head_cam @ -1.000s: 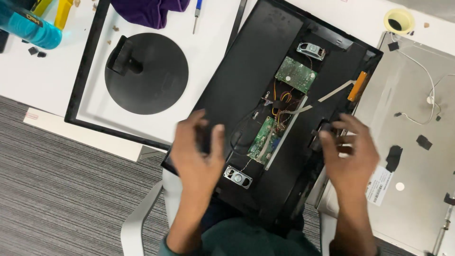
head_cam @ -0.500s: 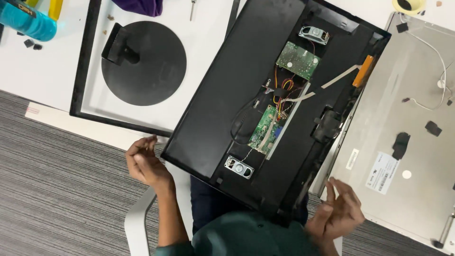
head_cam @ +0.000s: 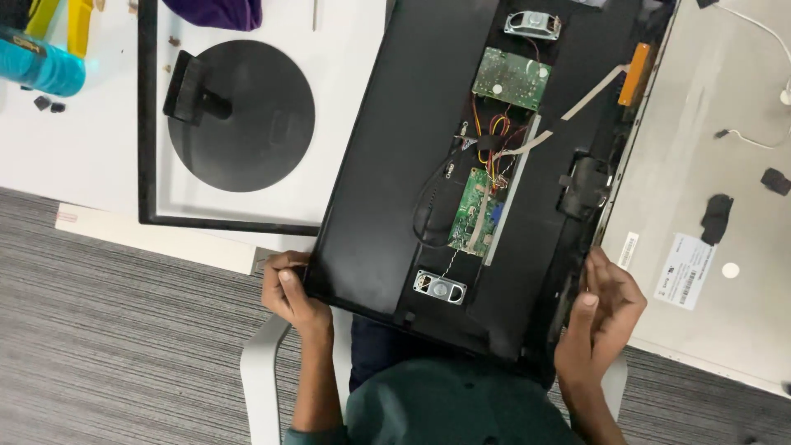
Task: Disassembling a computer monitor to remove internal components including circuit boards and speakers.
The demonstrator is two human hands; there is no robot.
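A black monitor back casing (head_cam: 387,165) lies open-side up and tilted across the white table edge, over my lap. Inside it are two green circuit boards (head_cam: 511,78) (head_cam: 474,210), coloured wires, a small speaker (head_cam: 439,287) near me and another speaker (head_cam: 531,25) at the far end. My left hand (head_cam: 284,288) curls around the casing's near left corner. My right hand (head_cam: 606,309) holds the casing's near right edge, fingers against the rim.
A black bezel frame (head_cam: 147,124) lies at the left around a round black stand base (head_cam: 243,115). A blue bottle (head_cam: 41,66) and purple cloth (head_cam: 214,12) sit at the far left. A grey metal panel (head_cam: 717,148) lies on the right. White chair arms (head_cam: 259,371) stand over grey carpet.
My hands left the inside of the casing, dropped off it for a moment, and now hold its near left corner and near right edge.
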